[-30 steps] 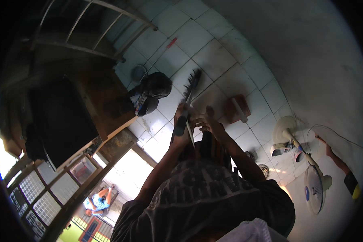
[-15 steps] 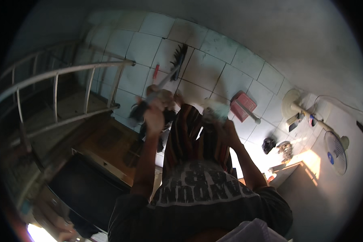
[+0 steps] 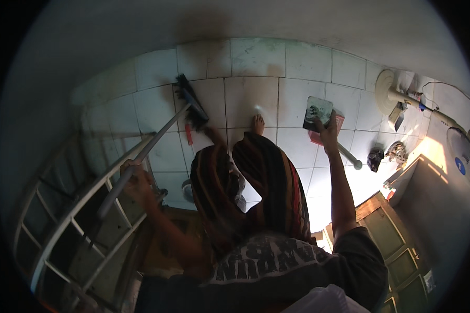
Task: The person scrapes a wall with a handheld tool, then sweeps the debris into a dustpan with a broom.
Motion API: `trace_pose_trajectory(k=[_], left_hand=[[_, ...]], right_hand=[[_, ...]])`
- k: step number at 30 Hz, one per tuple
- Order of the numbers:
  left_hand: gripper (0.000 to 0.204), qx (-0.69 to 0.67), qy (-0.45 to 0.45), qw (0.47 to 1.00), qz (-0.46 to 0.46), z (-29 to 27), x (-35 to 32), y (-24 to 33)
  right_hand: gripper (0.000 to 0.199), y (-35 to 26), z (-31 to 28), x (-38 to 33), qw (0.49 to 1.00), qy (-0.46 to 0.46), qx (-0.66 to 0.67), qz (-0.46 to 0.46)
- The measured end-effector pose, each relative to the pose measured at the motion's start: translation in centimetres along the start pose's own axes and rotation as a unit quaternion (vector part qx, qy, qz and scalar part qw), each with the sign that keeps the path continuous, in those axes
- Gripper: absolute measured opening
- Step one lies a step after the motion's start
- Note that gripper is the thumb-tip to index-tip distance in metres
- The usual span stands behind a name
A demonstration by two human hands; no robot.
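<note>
My left hand (image 3: pixel 136 180) is closed round the grey handle of a broom (image 3: pixel 158 134), out beside the ladder at the left. The dark bristles of its head rest on the floor tiles, left of my feet. Raised at the right, my right hand (image 3: pixel 328 133) grips a flat rectangular pale-green piece (image 3: pixel 320 108) with dark markings; its exact kind I cannot make out. Behind and below that piece lies a red dustpan (image 3: pixel 315 137) with a grey handle, partly hidden by my hand. A small red object (image 3: pixel 188 134) lies on the floor near the broom head.
A metal ladder (image 3: pixel 73 221) stands along the left side. On the right are a standing fan (image 3: pixel 428 107), a black plastic bag (image 3: pixel 374 159) and a crumpled bundle (image 3: pixel 397 152). A panelled wooden door (image 3: pixel 384 227) is at the lower right. Tiled floor (image 3: pixel 250 96) runs up to the far wall.
My left hand has moved left and back with the broom. My right hand has moved outward to the right, carrying the pale-green piece over the dustpan. The view has turned.
</note>
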State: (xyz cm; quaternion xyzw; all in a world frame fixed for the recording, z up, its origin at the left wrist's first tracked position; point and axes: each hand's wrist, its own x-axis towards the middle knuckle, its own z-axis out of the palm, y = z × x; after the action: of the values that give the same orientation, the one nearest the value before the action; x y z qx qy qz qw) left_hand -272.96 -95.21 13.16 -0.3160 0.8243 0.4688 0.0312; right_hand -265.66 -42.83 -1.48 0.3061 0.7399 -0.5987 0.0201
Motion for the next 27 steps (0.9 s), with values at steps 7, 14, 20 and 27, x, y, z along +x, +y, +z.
trace_pose_trajectory(k=[7,14,20,27], left_hand=[[0.042,0.032,0.156,0.980,0.122,11.5,9.9,-8.0],[0.045,-0.074,0.159,0.936,0.305,19.4,18.1,-11.6],[0.014,-0.056,0.061,0.833,0.547,16.6,17.6,-14.5],[0.021,-0.177,0.046,0.904,0.387,15.2,17.1,-14.0]], right_hand=[[0.043,15.7,2.6,8.3,0.994,0.084,-0.003,0.073],[0.061,29.2,3.4,11.3,0.970,0.136,0.175,0.100],[0.041,39.7,2.5,11.8,0.932,0.351,0.024,-0.083],[0.037,41.6,5.5,7.4,0.916,0.382,-0.123,0.018]])
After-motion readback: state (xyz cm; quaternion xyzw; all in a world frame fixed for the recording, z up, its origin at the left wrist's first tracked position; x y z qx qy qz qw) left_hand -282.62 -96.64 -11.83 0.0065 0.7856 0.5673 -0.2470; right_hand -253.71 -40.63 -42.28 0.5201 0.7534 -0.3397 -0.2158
